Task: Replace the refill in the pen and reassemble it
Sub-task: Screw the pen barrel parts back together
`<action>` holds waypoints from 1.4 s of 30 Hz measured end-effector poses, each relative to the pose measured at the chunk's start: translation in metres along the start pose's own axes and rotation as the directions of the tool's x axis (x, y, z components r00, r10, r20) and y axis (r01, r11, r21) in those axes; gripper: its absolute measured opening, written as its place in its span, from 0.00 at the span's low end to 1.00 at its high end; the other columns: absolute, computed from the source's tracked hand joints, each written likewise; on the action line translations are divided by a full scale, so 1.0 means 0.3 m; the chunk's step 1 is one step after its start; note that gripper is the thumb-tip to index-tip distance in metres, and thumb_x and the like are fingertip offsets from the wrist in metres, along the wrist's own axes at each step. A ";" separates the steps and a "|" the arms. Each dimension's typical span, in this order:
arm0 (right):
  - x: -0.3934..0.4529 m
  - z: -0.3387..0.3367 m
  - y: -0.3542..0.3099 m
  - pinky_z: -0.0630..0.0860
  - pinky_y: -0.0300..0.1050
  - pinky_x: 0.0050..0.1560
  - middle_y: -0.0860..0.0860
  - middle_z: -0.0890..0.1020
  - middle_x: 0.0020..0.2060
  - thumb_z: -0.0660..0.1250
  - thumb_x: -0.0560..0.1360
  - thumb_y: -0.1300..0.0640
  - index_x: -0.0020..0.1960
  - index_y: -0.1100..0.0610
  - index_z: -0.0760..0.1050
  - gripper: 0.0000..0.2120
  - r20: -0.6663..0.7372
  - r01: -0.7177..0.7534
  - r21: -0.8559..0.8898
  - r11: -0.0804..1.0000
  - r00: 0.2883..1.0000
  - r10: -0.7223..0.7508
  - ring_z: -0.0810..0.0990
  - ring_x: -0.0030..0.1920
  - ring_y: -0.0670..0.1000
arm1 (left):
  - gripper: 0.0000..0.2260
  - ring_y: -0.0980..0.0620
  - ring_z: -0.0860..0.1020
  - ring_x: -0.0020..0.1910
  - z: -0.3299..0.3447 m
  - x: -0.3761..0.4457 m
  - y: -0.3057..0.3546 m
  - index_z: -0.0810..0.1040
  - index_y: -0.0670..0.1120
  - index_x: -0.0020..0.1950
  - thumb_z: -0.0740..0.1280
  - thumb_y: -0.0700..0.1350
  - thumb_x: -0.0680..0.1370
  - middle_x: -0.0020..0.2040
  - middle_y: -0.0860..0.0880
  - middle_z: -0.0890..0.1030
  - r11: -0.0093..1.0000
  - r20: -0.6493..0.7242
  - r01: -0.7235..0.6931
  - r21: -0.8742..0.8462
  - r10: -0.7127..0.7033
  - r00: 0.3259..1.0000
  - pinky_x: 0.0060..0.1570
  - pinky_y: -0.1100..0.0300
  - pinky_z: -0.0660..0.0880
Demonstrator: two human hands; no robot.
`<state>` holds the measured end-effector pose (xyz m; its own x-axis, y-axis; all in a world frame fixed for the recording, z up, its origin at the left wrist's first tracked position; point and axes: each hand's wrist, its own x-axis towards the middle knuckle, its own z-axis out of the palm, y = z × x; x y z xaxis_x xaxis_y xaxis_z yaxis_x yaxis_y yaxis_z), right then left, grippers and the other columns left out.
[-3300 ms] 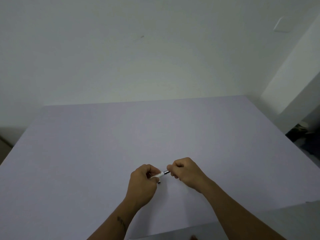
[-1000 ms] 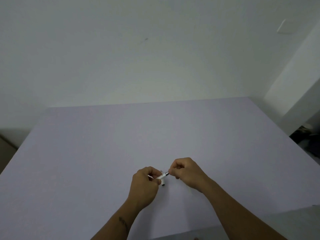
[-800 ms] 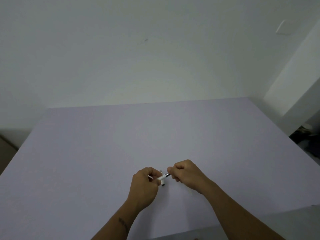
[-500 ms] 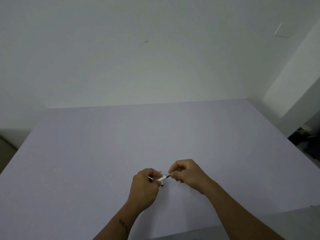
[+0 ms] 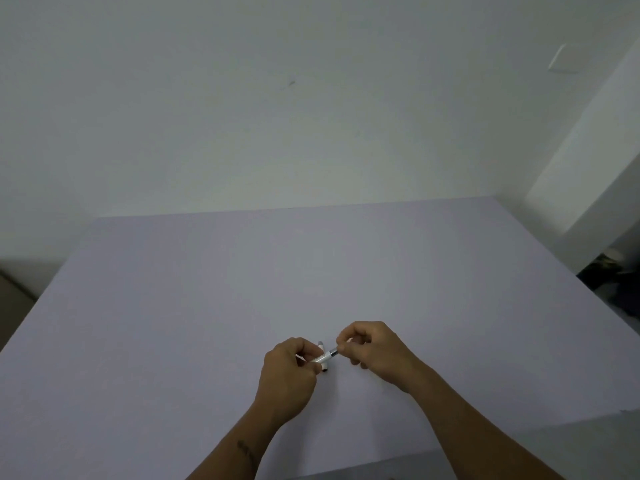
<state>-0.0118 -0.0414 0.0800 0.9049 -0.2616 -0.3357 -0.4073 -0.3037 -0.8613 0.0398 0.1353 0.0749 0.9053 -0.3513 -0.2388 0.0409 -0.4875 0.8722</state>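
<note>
The pen (image 5: 323,357) sits between the two hands, low over the near middle of the tabletop (image 5: 207,306). Its white barrel runs slantwise, rising toward the right, and ends in a short dark-and-silver tip at the right-hand end. A second small white piece with dark ends (image 5: 323,355) crosses behind or under the barrel, pointing roughly away from the person; I cannot tell whether it lies on the tabletop or is held too, nor what part it is.

The left hand (image 5: 287,379) is curled around the barrel's lower end, its fingers (image 5: 313,366) pressed together on the white plastic, thumb side up. The right hand (image 5: 375,353) comes in from the other side, and its thumb and forefinger pinch the pen's silver tip, the remaining fingers folded into the palm. The two hands are close, with only the short bare stretch of the barrel between them.

Both forearms reach in from the near edge; the left one carries a small dark mark (image 5: 246,451) on the skin. The tabletop is a pale lilac sheet, meeting a plain white wall (image 5: 277,116) behind. Off to the right stands a white pillar (image 5: 588,168), with some dark clutter (image 5: 620,282) on the floor beyond it.
</note>
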 end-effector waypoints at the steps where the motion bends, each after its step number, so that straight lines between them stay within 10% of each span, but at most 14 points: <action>1: 0.001 0.000 0.001 0.75 0.44 0.39 0.48 0.81 0.32 0.71 0.71 0.54 0.41 0.51 0.83 0.03 0.007 0.010 0.006 1.000 1.000 -0.010 0.77 0.34 0.47 | 0.13 0.59 0.73 0.24 0.000 0.003 0.001 0.80 0.53 0.34 0.72 0.35 0.71 0.33 0.55 0.80 1.000 -0.003 0.001 0.001 -0.001 1.000 0.23 0.72 0.67; 14: 0.034 -0.028 -0.041 0.72 0.47 0.40 0.57 0.83 0.35 0.70 0.68 0.43 0.35 0.55 0.84 0.16 0.070 -0.079 -0.118 0.990 0.994 0.087 0.76 0.36 0.50 | 0.14 0.61 0.73 0.21 0.000 0.018 0.011 0.81 0.52 0.34 0.71 0.33 0.72 0.30 0.56 0.79 1.000 0.011 0.009 -0.009 -0.009 1.000 0.21 0.73 0.67; 19: 0.050 -0.047 -0.045 0.75 0.49 0.41 0.59 0.85 0.41 0.72 0.68 0.52 0.39 0.51 0.85 0.04 0.081 -0.067 -0.081 0.994 0.994 0.074 0.79 0.39 0.51 | 0.11 0.58 0.71 0.21 0.000 0.021 0.017 0.81 0.50 0.36 0.70 0.34 0.72 0.33 0.53 0.79 1.000 0.016 0.014 -0.006 -0.014 1.000 0.21 0.72 0.67; 29: 0.051 -0.005 -0.030 0.66 0.43 0.30 0.50 0.75 0.27 0.67 0.76 0.47 0.26 0.53 0.72 0.21 -0.010 -0.014 -0.216 0.976 1.000 0.012 0.67 0.27 0.49 | 0.12 0.57 0.73 0.26 0.003 0.020 0.024 0.80 0.51 0.36 0.70 0.34 0.73 0.34 0.54 0.79 1.000 0.011 0.012 0.021 -0.012 1.000 0.23 0.73 0.66; 35: 0.047 -0.026 -0.037 0.74 0.41 0.35 0.46 0.80 0.31 0.71 0.69 0.54 0.38 0.50 0.83 0.03 0.022 0.023 -0.124 0.992 1.000 -0.020 0.76 0.33 0.45 | 0.11 0.58 0.73 0.24 -0.004 0.028 0.010 0.81 0.51 0.37 0.71 0.35 0.73 0.36 0.55 0.80 1.000 -0.002 0.016 0.025 -0.016 1.000 0.24 0.71 0.68; 42: 0.050 0.013 -0.013 0.72 0.41 0.33 0.47 0.79 0.31 0.67 0.77 0.56 0.37 0.48 0.79 0.10 -0.020 0.062 -0.214 0.975 0.997 -0.068 0.74 0.31 0.46 | 0.10 0.58 0.73 0.26 -0.005 0.031 0.001 0.82 0.49 0.39 0.70 0.34 0.73 0.36 0.57 0.80 1.000 -0.018 0.011 0.024 -0.010 1.000 0.26 0.68 0.69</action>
<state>0.0038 -0.0405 0.0767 0.9280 -0.2586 -0.2684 -0.3669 -0.5081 -0.7792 0.0487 0.1330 0.0736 0.9123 -0.3318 -0.2400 0.0402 -0.5106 0.8589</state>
